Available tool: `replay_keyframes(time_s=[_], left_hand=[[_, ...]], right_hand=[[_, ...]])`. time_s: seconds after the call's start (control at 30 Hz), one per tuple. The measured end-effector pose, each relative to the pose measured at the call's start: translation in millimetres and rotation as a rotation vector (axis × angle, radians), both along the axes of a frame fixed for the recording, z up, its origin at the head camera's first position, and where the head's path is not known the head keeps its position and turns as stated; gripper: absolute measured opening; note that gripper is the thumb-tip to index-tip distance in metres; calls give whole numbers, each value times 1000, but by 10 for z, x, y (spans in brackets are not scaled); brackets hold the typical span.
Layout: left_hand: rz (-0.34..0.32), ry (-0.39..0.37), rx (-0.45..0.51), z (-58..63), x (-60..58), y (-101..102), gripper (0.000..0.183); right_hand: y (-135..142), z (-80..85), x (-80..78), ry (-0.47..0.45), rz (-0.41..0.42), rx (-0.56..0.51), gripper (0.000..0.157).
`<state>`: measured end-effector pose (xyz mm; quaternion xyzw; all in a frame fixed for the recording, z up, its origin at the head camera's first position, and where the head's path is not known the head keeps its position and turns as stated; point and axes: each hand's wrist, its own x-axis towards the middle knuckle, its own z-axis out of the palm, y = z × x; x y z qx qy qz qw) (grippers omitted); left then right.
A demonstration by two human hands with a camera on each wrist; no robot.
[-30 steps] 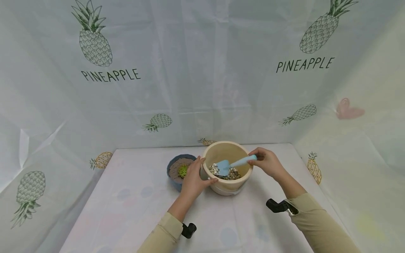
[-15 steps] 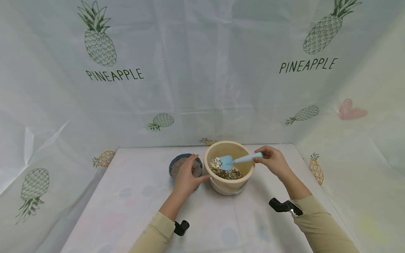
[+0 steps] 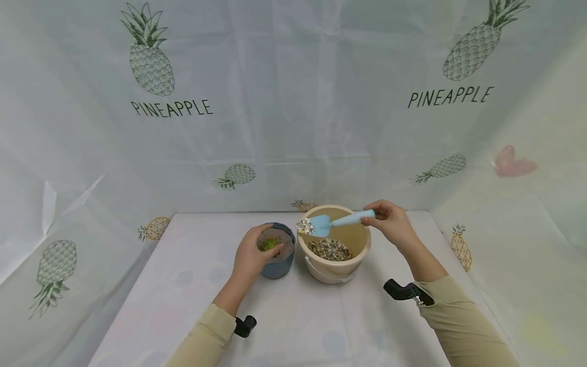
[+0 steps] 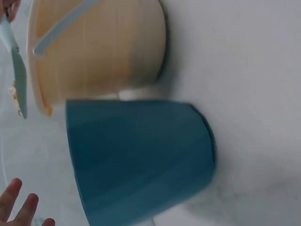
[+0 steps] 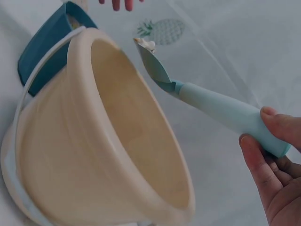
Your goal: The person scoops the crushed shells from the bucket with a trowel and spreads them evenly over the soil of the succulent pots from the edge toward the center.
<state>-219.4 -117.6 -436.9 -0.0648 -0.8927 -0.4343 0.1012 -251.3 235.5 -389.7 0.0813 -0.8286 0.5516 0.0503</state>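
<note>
My right hand pinches the handle end of a light blue hand trowel, thumb on one side and fingers on the other. Its blade carries small pale pebbles and hangs above the left rim of a cream bucket. Mixed pebbles cover the bucket's bottom. Just left of it stands a dark blue flowerpot with grey-brown soil and a small green plant. Over the pot's left side is my left hand, thumb and fingers spread around the plant; the left wrist view shows its fingertips apart from the pot's wall.
The bucket's white handle hangs down on its front side. A white cloth with pale dots covers the table. Pineapple-printed curtains enclose the back and sides. Each wrist wears a black camera mount.
The trowel has risen from inside the bucket to its left rim, lifting pebbles out. My left hand has left the bucket's rim and moved left to the flowerpot.
</note>
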Motion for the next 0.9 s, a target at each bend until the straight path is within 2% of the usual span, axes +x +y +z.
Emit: replay_keyframes(time_s=[0.17, 0.3, 0.57, 0.77, 0.9], left_hand=[[26, 26, -20, -38, 18, -168, 62], [57, 10, -33, -85, 36, -264, 62], [61, -16, -42, -278, 89, -367, 71], [78, -91, 6, -461, 106, -412, 80], [93, -136, 61, -538, 97, -426, 85]], right_hand=[[-189, 13, -45, -25, 45, -48, 36], [-343, -14, -92, -43, 79, -73, 37], [-621, -94, -123, -53, 147, -86, 31], [-842, -140, -147, -52, 196, -84, 27], [-974, -132, -171, -46, 192, -13, 25]])
